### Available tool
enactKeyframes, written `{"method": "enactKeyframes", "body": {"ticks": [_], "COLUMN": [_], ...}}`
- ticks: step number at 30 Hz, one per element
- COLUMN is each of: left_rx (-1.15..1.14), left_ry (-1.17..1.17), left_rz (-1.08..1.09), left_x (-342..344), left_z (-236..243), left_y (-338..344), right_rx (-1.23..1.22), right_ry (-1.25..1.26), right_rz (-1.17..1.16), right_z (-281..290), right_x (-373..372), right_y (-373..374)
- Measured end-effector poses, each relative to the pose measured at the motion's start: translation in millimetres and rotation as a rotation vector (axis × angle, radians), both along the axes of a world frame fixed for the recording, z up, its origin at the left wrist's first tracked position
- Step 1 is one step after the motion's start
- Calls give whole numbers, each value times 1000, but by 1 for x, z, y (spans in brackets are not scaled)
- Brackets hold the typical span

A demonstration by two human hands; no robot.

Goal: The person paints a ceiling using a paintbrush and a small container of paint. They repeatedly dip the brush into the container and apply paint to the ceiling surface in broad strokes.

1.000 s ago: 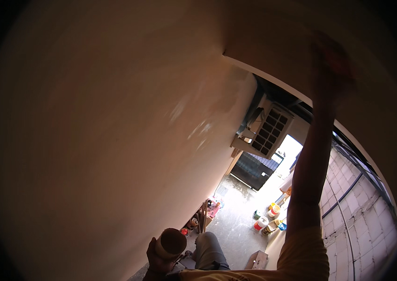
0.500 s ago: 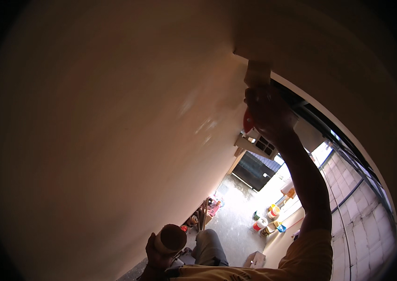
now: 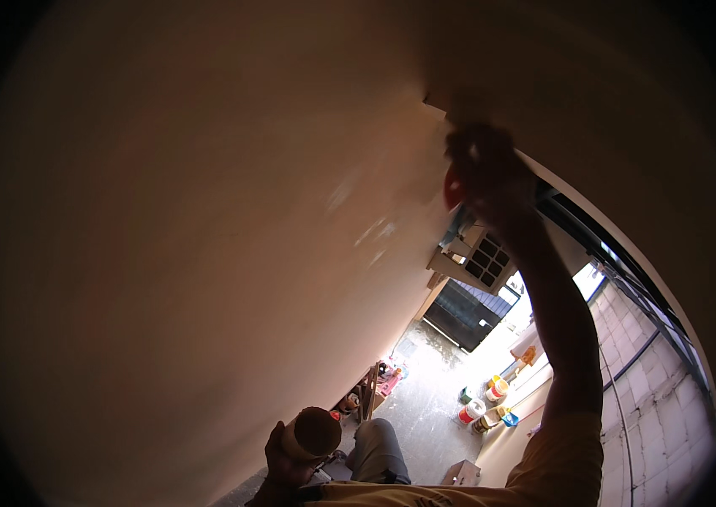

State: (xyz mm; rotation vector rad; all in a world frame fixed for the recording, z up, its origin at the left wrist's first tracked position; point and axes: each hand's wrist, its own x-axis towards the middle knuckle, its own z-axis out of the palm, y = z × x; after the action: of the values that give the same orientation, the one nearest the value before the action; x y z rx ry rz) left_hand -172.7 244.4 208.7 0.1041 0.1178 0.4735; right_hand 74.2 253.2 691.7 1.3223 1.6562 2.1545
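My right hand (image 3: 490, 173), raised at the upper middle and blurred, is closed around the red handle of a putty knife (image 3: 453, 189). The knife's broad blade, dark and hard to make out, is up near the corner where the smooth beige wall (image 3: 206, 245) meets the overhead surface (image 3: 594, 110); whether it touches cannot be told. Low in the view, my left hand (image 3: 283, 460) grips a round tub (image 3: 314, 433) by its side. The tub's open top faces me, showing something brown inside. Pale streaks mark the wall left of my right arm.
Down on the floor (image 3: 430, 393) stand several paint buckets (image 3: 472, 411). A box (image 3: 462, 473) lies nearer, and clutter (image 3: 375, 380) lines the wall's foot. A dark gate (image 3: 463, 313) is farther off. A pale block wall (image 3: 645, 406) rises at right.
My right hand with the putty knife has shifted up and slightly right, and the blade shows less clearly. The tub in my left hand has moved slightly right.
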Motion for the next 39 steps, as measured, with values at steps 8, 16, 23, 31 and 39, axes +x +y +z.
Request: {"method": "enactKeyframes", "body": {"ticks": [8,16,23,31,39], "left_rx": [-19,-33,-56,-9,-11], "left_ry": [-11,9,18,33,28], "left_rz": [43,4,32,8,-30], "left_x": [3,3,7,5,11], "left_z": [3,-2,-3,0,6], "left_y": [-2,0,1,1,0], "right_rx": [-82,26,-61,29,6], "right_ry": [203,66,469,259,-4], "right_rz": [57,26,37,148,-150], "right_z": [80,48,27,11,-53], "right_x": [17,-12,-8,6,10], "right_y": [32,8,22,-35,-53]}}
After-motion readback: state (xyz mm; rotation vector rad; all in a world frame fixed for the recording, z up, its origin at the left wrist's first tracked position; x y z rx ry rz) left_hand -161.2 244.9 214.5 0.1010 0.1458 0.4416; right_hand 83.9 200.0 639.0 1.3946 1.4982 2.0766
